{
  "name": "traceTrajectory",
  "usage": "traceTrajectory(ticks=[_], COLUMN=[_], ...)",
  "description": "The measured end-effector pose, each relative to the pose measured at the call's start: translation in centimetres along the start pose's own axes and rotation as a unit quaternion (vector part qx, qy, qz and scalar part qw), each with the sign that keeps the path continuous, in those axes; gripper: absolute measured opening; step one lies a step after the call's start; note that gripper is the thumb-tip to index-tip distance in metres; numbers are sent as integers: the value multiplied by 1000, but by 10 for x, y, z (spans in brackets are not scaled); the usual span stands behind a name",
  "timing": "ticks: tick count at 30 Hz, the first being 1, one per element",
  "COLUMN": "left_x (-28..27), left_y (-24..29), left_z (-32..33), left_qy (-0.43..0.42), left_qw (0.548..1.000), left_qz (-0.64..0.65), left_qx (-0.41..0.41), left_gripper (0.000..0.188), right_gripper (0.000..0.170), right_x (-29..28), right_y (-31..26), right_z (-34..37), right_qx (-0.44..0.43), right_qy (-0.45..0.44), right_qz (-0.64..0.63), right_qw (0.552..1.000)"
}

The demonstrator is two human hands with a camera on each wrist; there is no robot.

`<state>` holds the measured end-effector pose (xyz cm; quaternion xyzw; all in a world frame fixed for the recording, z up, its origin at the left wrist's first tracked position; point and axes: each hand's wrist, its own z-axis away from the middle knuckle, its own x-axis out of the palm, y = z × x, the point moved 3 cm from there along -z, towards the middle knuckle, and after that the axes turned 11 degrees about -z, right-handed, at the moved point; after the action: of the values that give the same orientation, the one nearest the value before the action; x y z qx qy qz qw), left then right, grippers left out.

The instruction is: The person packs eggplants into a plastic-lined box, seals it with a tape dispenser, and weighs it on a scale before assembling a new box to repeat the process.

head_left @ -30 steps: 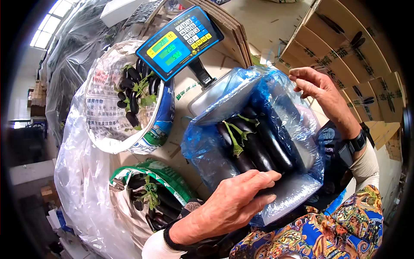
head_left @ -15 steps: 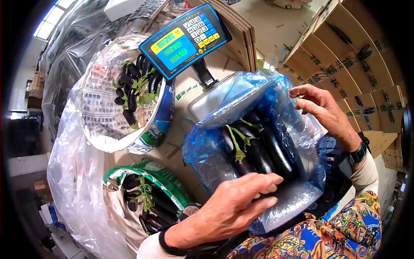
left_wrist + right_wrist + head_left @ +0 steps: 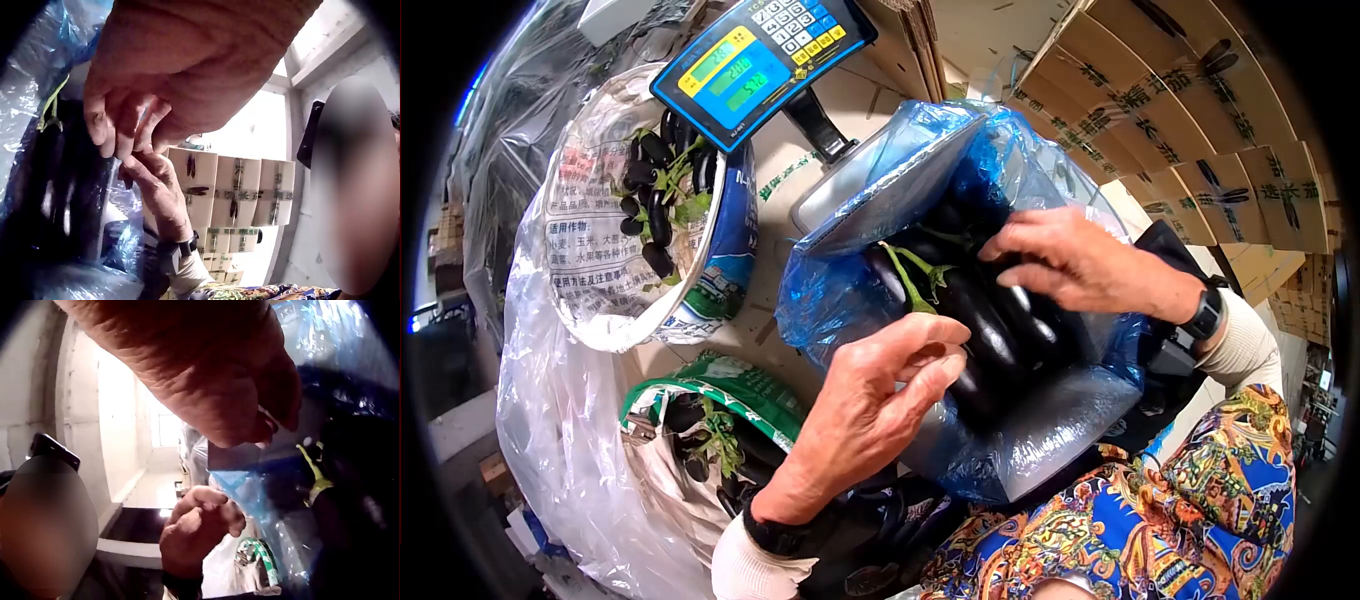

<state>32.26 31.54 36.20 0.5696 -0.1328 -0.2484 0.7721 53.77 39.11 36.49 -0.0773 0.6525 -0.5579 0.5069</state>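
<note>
Eggplants (image 3: 992, 325) lie diag., stems (image 3: 914, 290) twd scale display (image 3: 730, 75); L hand (image 3: 868, 405), R hand (image 3: 1085, 265) loosely bent.

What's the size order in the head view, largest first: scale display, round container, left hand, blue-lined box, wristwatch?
1. Blue-lined box
2. Round container
3. Scale display and left hand: too alike to rank; the top edge crops the display, and the hand is probably nearer the camera.
4. Wristwatch

Eggplants (image 3: 995, 345) in the bag (image 3: 830, 310) before you, scale display (image 3: 750, 78) beyond, bucket (image 3: 722, 292) and sack (image 3: 752, 388) to your left, cartons (image 3: 1170, 110) to your right
</note>
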Motion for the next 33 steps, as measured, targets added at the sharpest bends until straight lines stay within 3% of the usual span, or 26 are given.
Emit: traceTrajectory(ticks=[5, 6, 9, 13, 20, 23, 24, 28, 31, 33], left_x=[16, 18, 22, 22, 27, 30, 29, 27, 24, 22], left_y=[-1, 0, 3, -4, -5, -5, -4, -1, -2, -4], left_z=[-6, -8, -10, -9, -14, -14, -12, -10, -10, -9], left_qy=[-45, -45, -51, -47, -81, -90, -87, -82, -79, -79], left_qw=[998, 995, 994, 995, 993, 992, 992, 994, 994, 995], left_qz=[-44, -88, -86, -82, -74, -80, -74, -66, -60, -54], left_qx=[-8, 25, 37, 37, 29, 40, 45, 41, 38, 40], left_gripper=[17, 17, 18, 20, 22, 23, 23, 24, 24, 24], right_gripper=[36, 41, 42, 47, 66, 63, 60, 49, 45, 46], right_x=[31, 36, 41, 52, 58, 59, 60, 55, 44, 38], right_y=[20, 26, 25, 42, 66, 68, 66, 73, 66, 62], right_z=[2, -1, -5, -15, -31, -48, -54, -66, -62, -62], right_qx=[57, 79, 95, 122, 207, 201, 183, 275, 224, 226], right_qy=[-92, -114, -132, -83, -141, -164, -107, -172, -89, -110], right_qz=[91, 112, 171, 206, 279, 326, 372, 315, 293, 276], right_qw=[990, 984, 972, 967, 927, 909, 904, 892, 925, 928])
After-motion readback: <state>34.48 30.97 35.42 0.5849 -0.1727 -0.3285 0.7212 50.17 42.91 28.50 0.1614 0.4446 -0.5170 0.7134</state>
